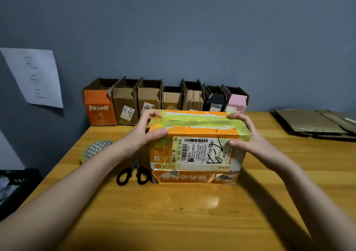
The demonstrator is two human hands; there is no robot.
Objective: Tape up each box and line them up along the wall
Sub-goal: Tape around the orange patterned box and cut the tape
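Orange box (196,146) sits mid-table (173,212), long axis left-right, taped top up. Left hand (148,129) grips left end, right hand (242,133) grips right end, thumbs on front. Wall row of boxes (165,98) lies straight beyond; next move likely push away.

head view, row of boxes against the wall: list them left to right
Orange PRAMY box → brown box with white label → brown box with barcode label → low brown box → creased brown box → black box → pink box. All stand with open tops.
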